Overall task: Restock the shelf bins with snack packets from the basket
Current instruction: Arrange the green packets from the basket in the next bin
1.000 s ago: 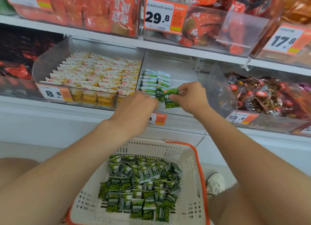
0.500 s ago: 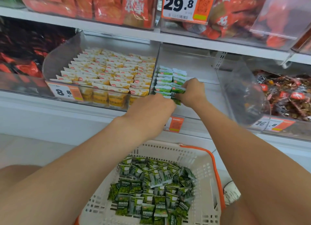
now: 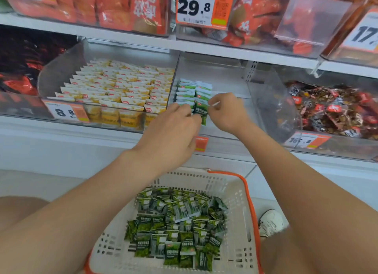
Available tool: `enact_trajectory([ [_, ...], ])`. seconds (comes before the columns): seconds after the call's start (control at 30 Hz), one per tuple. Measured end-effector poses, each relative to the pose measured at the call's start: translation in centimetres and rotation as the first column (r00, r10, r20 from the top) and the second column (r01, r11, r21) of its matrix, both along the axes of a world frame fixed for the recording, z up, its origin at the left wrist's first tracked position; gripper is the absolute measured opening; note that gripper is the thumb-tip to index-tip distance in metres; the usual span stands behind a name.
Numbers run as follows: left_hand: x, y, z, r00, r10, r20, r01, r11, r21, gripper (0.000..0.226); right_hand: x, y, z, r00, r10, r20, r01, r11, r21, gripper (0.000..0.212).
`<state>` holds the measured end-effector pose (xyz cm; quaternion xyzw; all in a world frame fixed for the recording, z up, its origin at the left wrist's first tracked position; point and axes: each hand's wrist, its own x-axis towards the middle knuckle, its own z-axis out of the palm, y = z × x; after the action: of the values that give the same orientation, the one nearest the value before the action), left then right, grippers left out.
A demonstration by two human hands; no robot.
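Head view: left hand (image 3: 171, 134) and right hand (image 3: 227, 112) share a closed pinching grip on one green packet (image 3: 202, 111).

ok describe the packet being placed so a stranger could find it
Middle shelf, clear bin right of the yellow packets. At the front of its two green rows, one dark green packet is pinched between left hand and right hand; it alone shows its printed face.
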<state>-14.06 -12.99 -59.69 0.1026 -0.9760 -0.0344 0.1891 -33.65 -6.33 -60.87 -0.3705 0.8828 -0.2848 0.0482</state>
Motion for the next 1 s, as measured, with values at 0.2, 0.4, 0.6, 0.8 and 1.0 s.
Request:
enact_trajectory([
  [0.2, 1.5, 2.5, -2.8, 0.866, 0.022, 0.499, -0.09, 0.99, 0.113, 0.017, 7.1, 5.3, 2.2, 0.97, 0.149, -0.193, -0.162, 0.985, -0.057, 0.022],
  [0.4, 1.0, 5.7, -12.0, 0.579, -0.056, 0.813, -0.148, 0.974, 0.172, 0.024, 10.1, 8.9, -2.1, 0.847, 0.527, 0.07, -0.426, 0.595, 0.681, 0.012],
  [0.6, 2.2, 7.6, -21.9, 0.42, -0.053, 0.906, -0.172, 0.976, 0.137, 0.013, 10.6, 10.0, -4.5, 0.759, 0.621, 0.196, -0.504, 0.371, 0.78, 0.023],
  [0.8, 4.4, 5.9, -29.8, 0.301, -0.037, 0.953, -0.282, 0.951, 0.126, 0.007, 11.4, 9.2, -5.8, 0.708, 0.676, 0.204, -0.555, 0.354, 0.753, 0.004],
  [1.0, 5.9, 5.7, -34.9, 0.197, -0.114, 0.974, -0.408, 0.894, 0.187, 0.078, 11.7, 8.2, -6.4, 0.7, 0.675, 0.234, -0.56, 0.315, 0.766, 0.007],
])
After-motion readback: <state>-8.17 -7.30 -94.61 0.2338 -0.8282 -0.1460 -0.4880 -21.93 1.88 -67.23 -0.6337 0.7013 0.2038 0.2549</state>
